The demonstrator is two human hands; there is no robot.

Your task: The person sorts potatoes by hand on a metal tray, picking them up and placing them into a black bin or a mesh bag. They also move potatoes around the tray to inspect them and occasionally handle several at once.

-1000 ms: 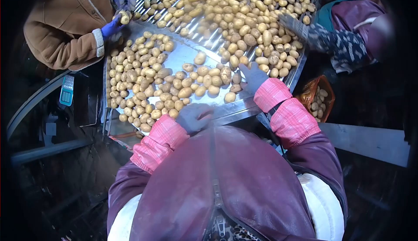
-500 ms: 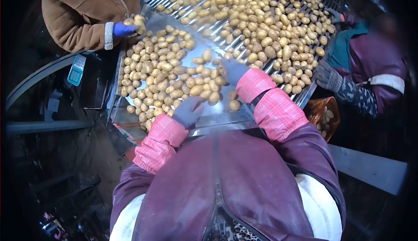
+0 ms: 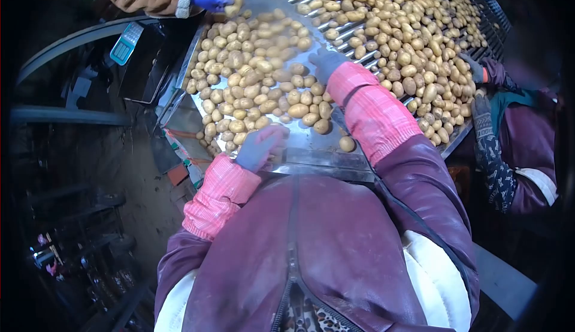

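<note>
Many potatoes point(image 3: 254, 95) lie loose on a shiny metal tray point(image 3: 311, 154) in front of me. My left hand point(image 3: 262, 146), in a grey-blue glove, hovers over the tray's near edge, just below the potatoes. Its fingers are somewhat blurred but look apart, with nothing visible in them. Further out, my right hand point(image 3: 329, 65), gloved likewise, is between the tray's pile and the roller bars point(image 3: 345, 45). Its fingers look stretched out, and no potato shows in it. A single potato point(image 3: 347, 144) rests under my right forearm.
A heap of potatoes point(image 3: 413, 50) covers the bars at the right. Across the tray, a co-worker's blue-gloved hand point(image 3: 211, 0) holds potatoes. Another co-worker's patterned glove point(image 3: 482, 116) is at the right edge. A teal-framed calculator point(image 3: 126, 44) is at the left.
The view has shifted, so the tray sits further right and higher. My right hand has moved away from the near potatoes towards the bars. Some potatoes on the far tray are blurred by motion.
</note>
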